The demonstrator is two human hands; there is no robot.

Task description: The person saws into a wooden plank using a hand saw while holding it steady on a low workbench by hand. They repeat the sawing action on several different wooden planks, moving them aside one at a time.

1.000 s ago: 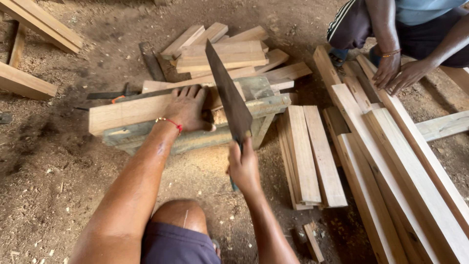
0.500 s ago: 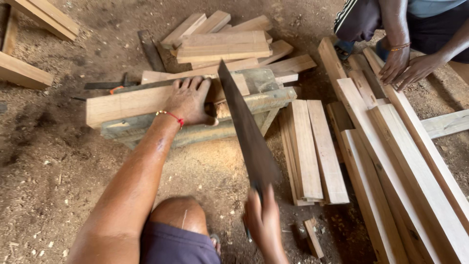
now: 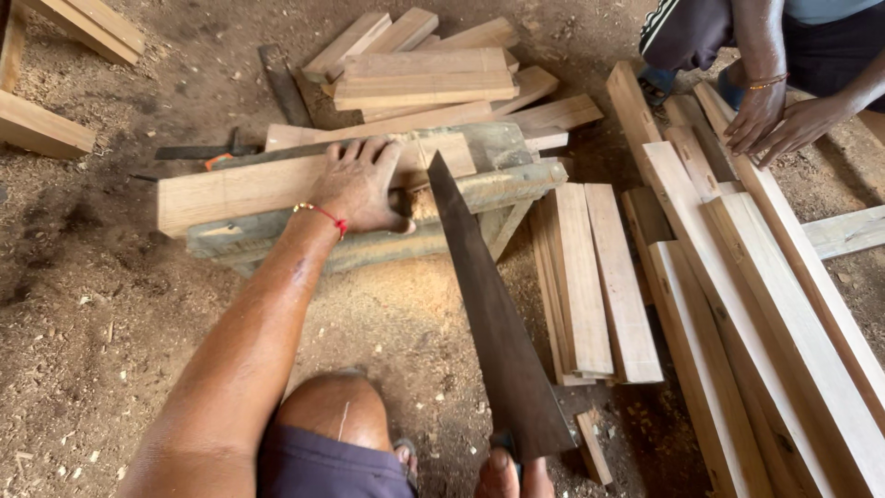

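I see the plank (image 3: 249, 189), a pale flat piece of sawn wood, lying across a grey, worn block (image 3: 369, 242) in the middle of the scene, a little to the left. The hand saw (image 3: 493, 318) has a long, dark, rusty-looking blade; its narrow tip rests at the right end of the plank and the wide end comes near to me, at the bottom.

My left hand (image 3: 359, 184) lies flat on the plank, palm down, fingers spread wide and pointing far, the thumb toward the saw. The left arm is stretched straight out from the bottom left, with a thin red cord (image 3: 324, 216) at the wrist. My right hand (image 3: 502, 475) is at the bottom edge, at the saw handle; only a small part shows, so I cannot tell how the fingers close.

Behind the plank there is a heap of short boards (image 3: 424, 74). On the right lie long pale planks (image 3: 737, 277), smooth and straight. Another person's hands (image 3: 779, 115) rest on these at the far right. The ground (image 3: 83, 304) is brown earth covered with sawdust.
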